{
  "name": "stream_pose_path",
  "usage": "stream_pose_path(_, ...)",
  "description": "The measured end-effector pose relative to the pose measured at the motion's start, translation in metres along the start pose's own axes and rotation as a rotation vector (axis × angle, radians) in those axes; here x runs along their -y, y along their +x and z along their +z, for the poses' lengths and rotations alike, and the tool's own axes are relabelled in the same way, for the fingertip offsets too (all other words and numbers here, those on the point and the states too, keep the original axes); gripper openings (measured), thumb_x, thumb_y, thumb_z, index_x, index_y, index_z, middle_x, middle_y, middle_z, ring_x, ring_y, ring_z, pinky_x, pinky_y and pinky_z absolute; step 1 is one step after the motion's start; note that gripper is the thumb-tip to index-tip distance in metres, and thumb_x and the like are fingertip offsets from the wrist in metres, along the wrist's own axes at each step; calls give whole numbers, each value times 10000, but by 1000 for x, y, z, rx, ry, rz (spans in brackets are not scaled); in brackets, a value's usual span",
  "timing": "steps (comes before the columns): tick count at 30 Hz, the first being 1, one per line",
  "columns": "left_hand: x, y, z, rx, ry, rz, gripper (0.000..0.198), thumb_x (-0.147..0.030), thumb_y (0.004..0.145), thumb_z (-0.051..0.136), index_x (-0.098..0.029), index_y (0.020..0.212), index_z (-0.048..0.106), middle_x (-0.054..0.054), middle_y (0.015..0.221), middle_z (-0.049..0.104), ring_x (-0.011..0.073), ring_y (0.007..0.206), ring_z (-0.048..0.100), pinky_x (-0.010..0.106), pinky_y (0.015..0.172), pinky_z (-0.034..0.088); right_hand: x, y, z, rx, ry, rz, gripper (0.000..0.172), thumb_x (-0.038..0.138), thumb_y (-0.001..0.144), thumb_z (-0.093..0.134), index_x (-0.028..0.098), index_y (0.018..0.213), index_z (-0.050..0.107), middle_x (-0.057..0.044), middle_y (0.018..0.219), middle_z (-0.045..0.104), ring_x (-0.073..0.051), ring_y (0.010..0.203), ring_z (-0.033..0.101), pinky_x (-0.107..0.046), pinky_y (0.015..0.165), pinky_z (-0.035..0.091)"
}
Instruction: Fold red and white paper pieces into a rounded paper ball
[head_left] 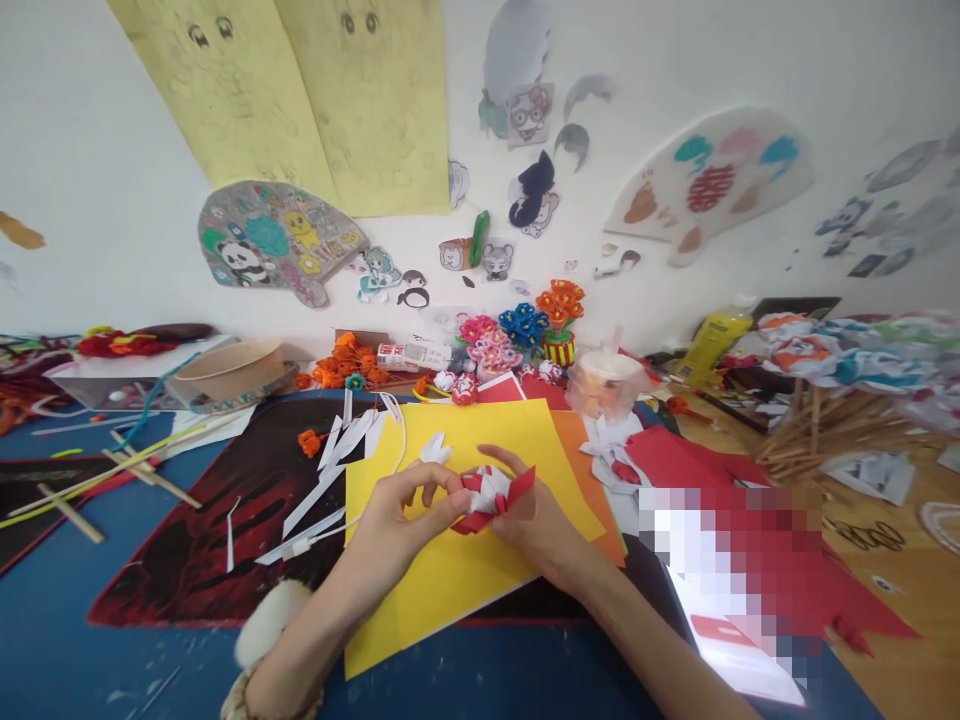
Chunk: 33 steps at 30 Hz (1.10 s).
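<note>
A red-and-white paper flower (pixel 491 492) sits pinched between both hands over a yellow sheet (pixel 450 570), left hand (pixel 397 520) nipping its edge, right hand (pixel 536 520) cupped closed beneath. Shaping seems underway; the next fold likely calls for a steady pinch. Beyond the sheet stand finished paper blooms (pixel 525 325).

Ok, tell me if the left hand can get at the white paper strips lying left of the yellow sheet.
Probably yes: the left hand sits just right of the white paper strips, nothing lying between, though it is busy pinching the red-and-white paper piece.
</note>
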<state>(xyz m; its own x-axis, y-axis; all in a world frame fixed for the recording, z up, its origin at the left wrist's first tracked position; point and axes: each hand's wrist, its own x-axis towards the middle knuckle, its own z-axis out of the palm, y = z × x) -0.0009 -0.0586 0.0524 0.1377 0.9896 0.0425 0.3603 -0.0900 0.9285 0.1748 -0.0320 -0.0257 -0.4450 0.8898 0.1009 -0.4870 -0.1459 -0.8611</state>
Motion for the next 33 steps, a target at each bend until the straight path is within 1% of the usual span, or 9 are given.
stream_pose_path(4, 3, -1, 2, 8, -80, -60, 263, -440, 784, 677, -187, 713, 672, 17, 742, 637, 180, 740, 503, 292, 686, 364, -4, -1, 6, 36, 97, 25, 618, 481, 591, 885, 238, 1116, 668, -36, 1010, 671, -188, 946, 611, -296, 831, 472)
stream_pose_path(10, 1, -1, 6, -8, -63, -48, 252, -438, 777, 685, -194, 717, 691, 19, 747, 656, 177, 737, 505, 297, 686, 366, -4, -2, 2, 33, 150, 44, 548, 412, 565, 916, 246, 1043, 704, -20, 973, 697, -162, 887, 622, -258, 774, 481)
stream_pose_path(15, 2, -1, 6, -24, 42, 2, 255, -445, 777, 672, -204, 693, 680, 11, 681, 617, 167, 669, 458, 296, 636, 343, 0, -1, 1, 87, 170, 27, 479, 339, 624, 896, 256, 1052, 698, -1, 864, 681, -130, 722, 610, -229, 621, 486)
stream_pose_path(17, 4, -1, 5, -19, 34, 29, 254, -441, 791, 662, -205, 696, 667, 13, 700, 615, 170, 682, 467, 297, 641, 353, 5, -2, 2, 108, 175, 37, 497, 316, 627, 896, 263, 1075, 687, 0, 907, 677, -131, 768, 618, -231, 665, 489)
stream_pose_path(19, 4, -2, 3, -14, 16, 59, 252, -431, 814, 645, -206, 702, 650, 14, 725, 612, 175, 705, 485, 302, 664, 370, 10, -2, 3, 141, 185, 66, 601, 338, 598, 910, 275, 1140, 659, -3, 979, 670, -146, 880, 621, -256, 780, 483)
stream_pose_path(22, 3, -2, 1, 37, -3, 102, 230, -404, 831, 643, -208, 711, 643, 8, 739, 615, 178, 732, 511, 309, 700, 381, 15, -3, 1, 212, 164, 107, 720, 545, 612, 849, 262, 1230, 612, -38, 1011, 669, -192, 937, 618, -340, 862, 462)
stream_pose_path(25, 1, -3, 0, 92, 5, 137, 188, -357, 819, 669, -209, 707, 643, 2, 753, 623, 177, 760, 534, 309, 733, 378, 13, -2, -3, 173, 79, 150, 663, 635, 677, 757, 237, 1196, 641, -47, 947, 680, -192, 851, 621, -351, 826, 452)
stream_pose_path(30, -1, -2, 1, 115, 58, 191, 176, -322, 827, 662, -209, 696, 633, -4, 744, 625, 176, 762, 542, 312, 752, 375, 7, -2, -4, 121, -29, 172, 498, 542, 760, 734, 222, 1137, 679, -37, 897, 681, -179, 824, 614, -318, 795, 448)
stream_pose_path(33, -1, -3, 2, 106, 102, 184, 169, -325, 829, 661, -211, 706, 635, -6, 741, 623, 177, 753, 541, 326, 768, 370, 7, -2, 0, 73, -3, 168, 438, 527, 773, 728, 219, 1082, 694, -15, 816, 671, -150, 736, 603, -282, 720, 460)
